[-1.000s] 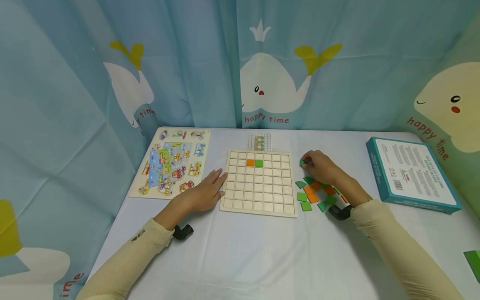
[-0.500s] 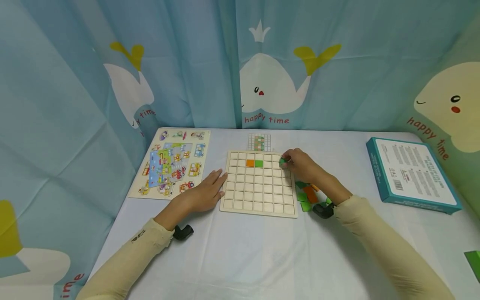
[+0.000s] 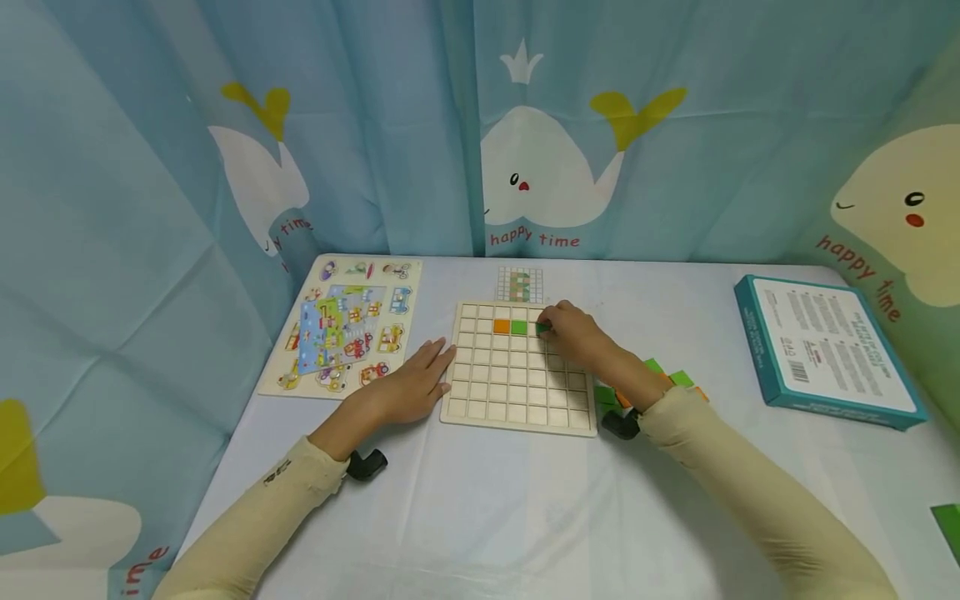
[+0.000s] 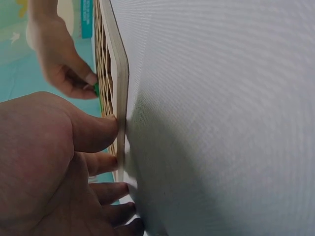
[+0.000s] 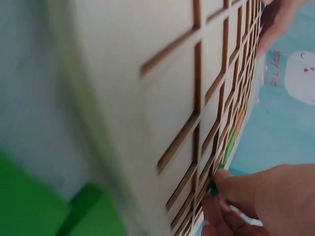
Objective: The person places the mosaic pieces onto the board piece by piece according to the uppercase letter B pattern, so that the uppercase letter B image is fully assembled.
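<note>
A pale wooden grid board [image 3: 497,388] lies on the table. In its second row sit an orange square tile [image 3: 502,327] and a green square tile [image 3: 519,327], side by side. My right hand [image 3: 581,335] pinches a dark green tile [image 3: 542,328] at the board, just right of the green square; its full shape is hidden by the fingers. My left hand [image 3: 408,388] rests with extended fingers at the board's left edge. In the left wrist view the left thumb and a finger touch the board's rim [image 4: 120,73].
Loose green and orange tiles [image 3: 681,379] lie right of the board, partly under my right forearm. A small pattern card [image 3: 520,284] is behind the board. A picture puzzle board [image 3: 396,317] lies left, a teal box [image 3: 828,350] right. One green piece [image 3: 949,527] sits far right.
My right hand has carried the dark green tile leftward from beside the loose tiles, over the board's right edge, to the second row. The left hand has stayed in place.
</note>
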The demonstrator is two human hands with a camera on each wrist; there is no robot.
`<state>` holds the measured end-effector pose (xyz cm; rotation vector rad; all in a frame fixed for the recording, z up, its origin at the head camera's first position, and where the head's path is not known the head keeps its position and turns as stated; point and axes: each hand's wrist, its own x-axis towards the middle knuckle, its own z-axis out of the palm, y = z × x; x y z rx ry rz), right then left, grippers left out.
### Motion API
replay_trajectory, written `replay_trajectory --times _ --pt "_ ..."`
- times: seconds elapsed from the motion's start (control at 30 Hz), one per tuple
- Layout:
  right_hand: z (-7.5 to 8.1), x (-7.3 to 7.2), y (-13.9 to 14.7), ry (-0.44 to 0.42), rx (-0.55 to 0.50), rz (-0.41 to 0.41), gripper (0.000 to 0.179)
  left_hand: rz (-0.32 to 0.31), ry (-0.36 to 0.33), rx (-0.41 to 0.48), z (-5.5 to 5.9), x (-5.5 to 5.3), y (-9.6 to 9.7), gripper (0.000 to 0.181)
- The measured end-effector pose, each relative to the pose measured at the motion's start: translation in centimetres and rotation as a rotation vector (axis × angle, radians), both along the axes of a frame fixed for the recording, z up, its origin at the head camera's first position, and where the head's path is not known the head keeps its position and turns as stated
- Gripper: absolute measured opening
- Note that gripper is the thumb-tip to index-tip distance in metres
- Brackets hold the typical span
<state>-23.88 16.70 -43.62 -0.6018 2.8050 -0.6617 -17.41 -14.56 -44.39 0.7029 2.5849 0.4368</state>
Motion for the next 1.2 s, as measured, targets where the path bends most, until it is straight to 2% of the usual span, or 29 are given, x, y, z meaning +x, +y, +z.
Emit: replay_trajectory --times 0.1,0.23,0.47,0.53,0.7,0.83,0.97,1.1,1.2 --pt "0.0 0.3 -0.5 0.070 -0.003 0.006 0.026 0.000 0.001 -0.003 -0.1 0.0 0.0 0.066" --pt "-0.3 0.4 -0.8 0.115 -0.035 0.006 0.022 -0.007 0.005 0.001 -0.2 -0.1 0.0 0.066" --pt "-0.5 0.4 -0.7 0.095 -0.063 0.000 0.017 -0.008 0.006 0.002 -0.3 -0.1 0.0 0.066" --pt "-0.4 0.4 -0.4 0.077 -0.076 0.021 0.018 -0.008 0.007 0.002 -0.2 -0.1 0.0 0.066" --pt "1.1 0.2 1.4 0.031 -0.127 0.066 0.025 -0.015 0.011 0.007 0.1 0.0 0.0 0.066" --pt "2.8 0.2 4.3 0.013 -0.127 0.019 0.026 -0.024 0.015 0.002 0.2 0.0 0.0 0.066" --pt "4.0 0.6 7.5 -0.049 -0.048 -0.038 0.023 -0.019 0.007 0.002 0.3 0.1 0.0 0.066" --pt "4.3 1.2 10.5 -0.189 0.058 -0.069 0.025 -0.014 0.005 0.001 0.3 0.1 0.0 0.066" --pt "4.1 1.7 12.6 -0.285 0.132 -0.074 0.034 -0.015 0.005 0.003 0.3 0.1 0.0 0.066"
